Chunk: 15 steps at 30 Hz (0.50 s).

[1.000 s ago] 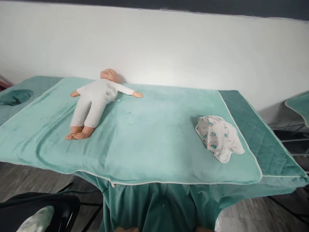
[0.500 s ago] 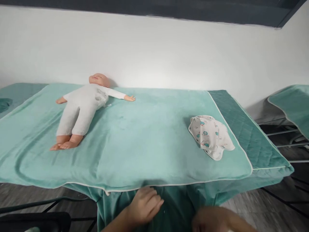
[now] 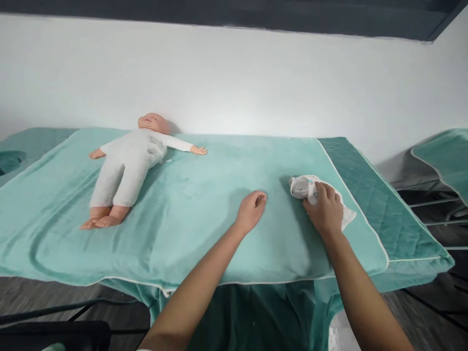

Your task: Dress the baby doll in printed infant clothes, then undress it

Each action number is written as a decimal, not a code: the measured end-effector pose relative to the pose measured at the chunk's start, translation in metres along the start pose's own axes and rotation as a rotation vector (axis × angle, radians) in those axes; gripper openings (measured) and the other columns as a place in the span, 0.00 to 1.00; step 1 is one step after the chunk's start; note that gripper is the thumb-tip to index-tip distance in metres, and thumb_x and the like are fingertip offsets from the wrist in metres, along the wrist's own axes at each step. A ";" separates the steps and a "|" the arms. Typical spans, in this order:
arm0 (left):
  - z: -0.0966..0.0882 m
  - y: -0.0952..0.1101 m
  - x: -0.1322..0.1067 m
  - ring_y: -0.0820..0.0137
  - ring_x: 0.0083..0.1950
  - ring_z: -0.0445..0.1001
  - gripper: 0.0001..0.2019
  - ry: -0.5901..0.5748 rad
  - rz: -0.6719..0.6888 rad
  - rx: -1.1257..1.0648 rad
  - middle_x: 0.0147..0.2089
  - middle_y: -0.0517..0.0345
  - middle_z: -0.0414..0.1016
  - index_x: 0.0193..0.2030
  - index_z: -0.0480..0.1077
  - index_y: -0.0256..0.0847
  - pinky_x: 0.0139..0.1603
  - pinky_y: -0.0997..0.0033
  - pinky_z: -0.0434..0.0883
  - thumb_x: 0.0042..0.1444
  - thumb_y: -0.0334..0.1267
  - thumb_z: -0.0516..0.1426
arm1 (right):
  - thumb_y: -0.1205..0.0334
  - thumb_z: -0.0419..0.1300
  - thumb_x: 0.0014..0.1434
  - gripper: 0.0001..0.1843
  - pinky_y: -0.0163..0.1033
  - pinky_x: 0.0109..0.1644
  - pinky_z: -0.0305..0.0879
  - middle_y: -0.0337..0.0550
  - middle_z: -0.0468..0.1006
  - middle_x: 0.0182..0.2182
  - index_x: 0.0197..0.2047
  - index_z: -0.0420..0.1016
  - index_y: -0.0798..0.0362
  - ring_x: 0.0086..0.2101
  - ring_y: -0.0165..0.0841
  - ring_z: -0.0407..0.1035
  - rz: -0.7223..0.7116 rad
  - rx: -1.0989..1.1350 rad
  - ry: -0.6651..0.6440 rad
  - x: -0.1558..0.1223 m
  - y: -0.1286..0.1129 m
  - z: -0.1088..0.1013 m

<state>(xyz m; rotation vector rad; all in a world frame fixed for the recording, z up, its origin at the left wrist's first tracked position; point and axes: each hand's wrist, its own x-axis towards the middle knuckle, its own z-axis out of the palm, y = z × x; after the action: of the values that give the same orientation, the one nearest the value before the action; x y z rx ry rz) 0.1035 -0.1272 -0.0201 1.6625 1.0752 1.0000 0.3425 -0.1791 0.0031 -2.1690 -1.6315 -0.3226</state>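
Doll is laid left on sheet, cloth right, under right hand; left hand is held between. Sheet is spread over bed, wall behind.

Place: you seem to be in a massage or infant-care training room.
Bed: green, quilted, with a hollow like a face hole at the end to your left.
Baby doll: on the bed.
Green-draped furniture: right of your bed.
White wall: behind the bed.

bunched white printed cloth
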 end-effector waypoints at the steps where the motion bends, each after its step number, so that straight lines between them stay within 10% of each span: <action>1: -0.001 -0.001 0.000 0.74 0.30 0.71 0.08 0.004 -0.027 -0.055 0.31 0.61 0.72 0.40 0.72 0.41 0.39 0.70 0.67 0.64 0.40 0.53 | 0.54 0.59 0.59 0.30 0.59 0.55 0.66 0.56 0.70 0.61 0.64 0.66 0.51 0.55 0.55 0.66 0.020 0.023 0.004 0.005 -0.002 -0.001; 7: -0.004 0.001 -0.005 0.68 0.46 0.75 0.19 0.036 -0.023 -0.319 0.49 0.50 0.76 0.54 0.70 0.42 0.41 0.70 0.70 0.59 0.45 0.61 | 0.54 0.63 0.53 0.25 0.49 0.51 0.68 0.49 0.79 0.48 0.54 0.75 0.52 0.45 0.44 0.72 0.104 0.551 -0.070 0.022 -0.032 -0.034; 15: -0.009 -0.004 -0.004 0.57 0.69 0.65 0.40 0.179 0.077 -0.709 0.69 0.44 0.65 0.66 0.60 0.43 0.68 0.59 0.63 0.50 0.57 0.67 | 0.42 0.59 0.63 0.29 0.42 0.45 0.72 0.47 0.80 0.46 0.59 0.71 0.52 0.43 0.40 0.75 0.134 1.380 -0.673 0.021 -0.104 -0.032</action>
<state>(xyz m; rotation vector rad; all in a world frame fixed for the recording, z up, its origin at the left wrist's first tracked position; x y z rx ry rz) 0.0934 -0.1281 -0.0221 1.0515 0.6474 1.3992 0.2511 -0.1516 0.0590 -1.2351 -1.2466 1.3051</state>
